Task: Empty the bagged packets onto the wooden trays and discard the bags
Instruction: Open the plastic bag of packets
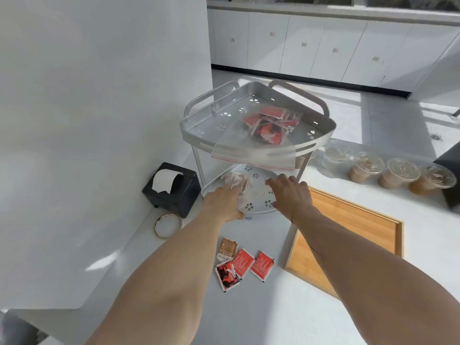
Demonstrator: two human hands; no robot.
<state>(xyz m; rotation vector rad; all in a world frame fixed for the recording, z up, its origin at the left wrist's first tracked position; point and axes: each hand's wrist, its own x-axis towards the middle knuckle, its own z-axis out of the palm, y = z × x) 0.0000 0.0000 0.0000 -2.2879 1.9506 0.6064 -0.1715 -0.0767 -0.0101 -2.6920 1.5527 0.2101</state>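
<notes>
A two-tier silver corner rack (321, 135) stands on the white counter. On its top shelf lies a clear zip bag of red packets (263, 130), its mouth hanging over the front rim. On the lower shelf sits a second clear bag with pale packets (236, 181). My left hand (222, 204) reaches onto the lower shelf and touches that bag; whether it grips it I cannot tell. My right hand (291, 194) hovers over the same shelf with fingers spread. A wooden tray (348, 235) lies to the right. Several loose packets (242, 263), red and brown, lie in front.
A black tissue holder (174, 189) stands left of the rack against the wall, with a round ring-shaped lid (168, 225) in front of it. Several lidded cups of brown drink (395, 174) line the right side. A dark box edge (450, 175) is at far right.
</notes>
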